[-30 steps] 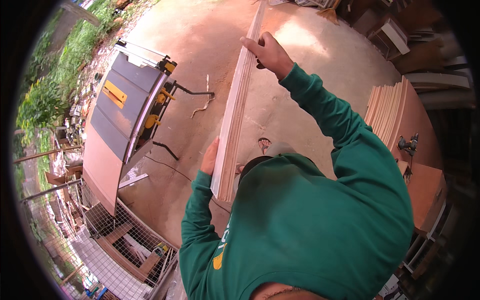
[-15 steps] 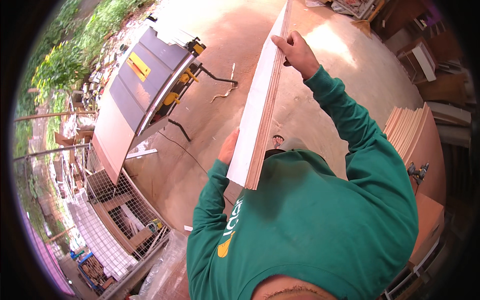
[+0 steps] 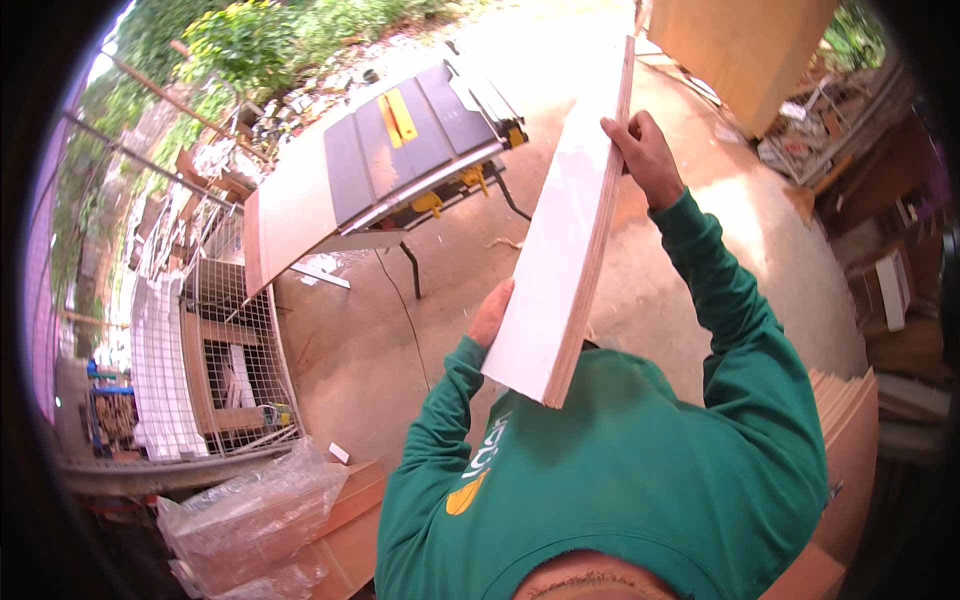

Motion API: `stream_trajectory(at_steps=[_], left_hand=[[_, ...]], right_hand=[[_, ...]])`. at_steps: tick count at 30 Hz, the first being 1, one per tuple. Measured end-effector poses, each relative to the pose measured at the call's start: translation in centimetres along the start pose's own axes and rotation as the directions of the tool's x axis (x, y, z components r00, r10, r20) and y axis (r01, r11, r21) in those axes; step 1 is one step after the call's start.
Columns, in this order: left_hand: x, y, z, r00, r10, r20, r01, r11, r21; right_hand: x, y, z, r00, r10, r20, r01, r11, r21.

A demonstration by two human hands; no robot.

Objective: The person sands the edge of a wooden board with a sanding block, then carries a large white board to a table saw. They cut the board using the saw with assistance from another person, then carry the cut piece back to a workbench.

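A long stack of plywood strips (image 3: 556,250) with a white top face and layered brown edges slants across the space before my chest. Its far end points up and to the right. My right hand (image 3: 648,158) grips the right edge near that far end, thumb on top and fingers curled under. At the lower left edge, my left hand (image 3: 491,312) holds the strips; most of its fingers are hidden beneath them. Both arms are in green sleeves. Beyond the left hand stands a table saw (image 3: 410,145) with a dark grey top and a yellow insert.
A brown panel (image 3: 290,195) adjoins the saw's left side. A cord (image 3: 405,300) trails on the floor below it. Left is a wire mesh rack (image 3: 235,350); plastic sheeting (image 3: 250,505) covers boards at lower left. Stacked panels (image 3: 845,420) stand right, a wooden sheet (image 3: 735,50) far right.
The view has swung, so the saw and rack sit farther right and the plastic sheeting shows more. The strips have tilted to show more white face. Both hands keep their hold.
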State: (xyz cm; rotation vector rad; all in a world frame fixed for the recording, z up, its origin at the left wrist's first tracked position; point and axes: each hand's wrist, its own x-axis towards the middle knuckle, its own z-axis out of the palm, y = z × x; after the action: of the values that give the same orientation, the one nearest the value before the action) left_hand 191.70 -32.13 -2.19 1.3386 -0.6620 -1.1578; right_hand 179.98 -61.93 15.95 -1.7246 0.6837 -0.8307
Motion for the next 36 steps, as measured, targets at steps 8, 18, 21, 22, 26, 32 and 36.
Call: stream_trajectory(at_steps=[8,18,21,22,26,32,36], left_hand=[[-0.8,0.8,-5.8,0.848,0.299,-0.438,-0.198,0.945,0.261],[-1.7,-6.5,-15.3,0.606,0.274,-0.747,0.047,0.925,0.377],[-0.8,-9.0,-16.4,0.604,0.215,-0.768,0.144,0.917,0.371],[-0.3,-9.4,-16.6,0.619,0.163,-0.768,0.175,0.925,0.338],[3.2,-10.5,-16.7,0.598,0.198,-0.777,0.17,0.916,0.363],[9.1,-12.6,-17.8,0.597,0.224,-0.771,0.196,0.891,0.41],[11.2,-14.0,-18.1,0.638,0.012,-0.77,0.255,0.94,0.226]], right_hand=[[6.2,0.0,8.6,0.974,0.017,0.227,-0.033,0.997,0.067],[8.5,24.6,29.3,0.926,0.373,0.064,-0.323,0.868,-0.378],[7.5,29.2,30.9,0.906,0.422,-0.011,-0.392,0.831,-0.394],[7.6,30.0,31.0,0.902,0.432,-0.013,-0.398,0.818,-0.416],[10.0,31.9,30.4,0.933,0.355,-0.063,-0.336,0.789,-0.514],[14.3,35.8,29.5,0.911,0.41,-0.041,-0.354,0.73,-0.584],[15.0,36.7,28.9,0.886,0.463,-0.034,-0.387,0.697,-0.604]])
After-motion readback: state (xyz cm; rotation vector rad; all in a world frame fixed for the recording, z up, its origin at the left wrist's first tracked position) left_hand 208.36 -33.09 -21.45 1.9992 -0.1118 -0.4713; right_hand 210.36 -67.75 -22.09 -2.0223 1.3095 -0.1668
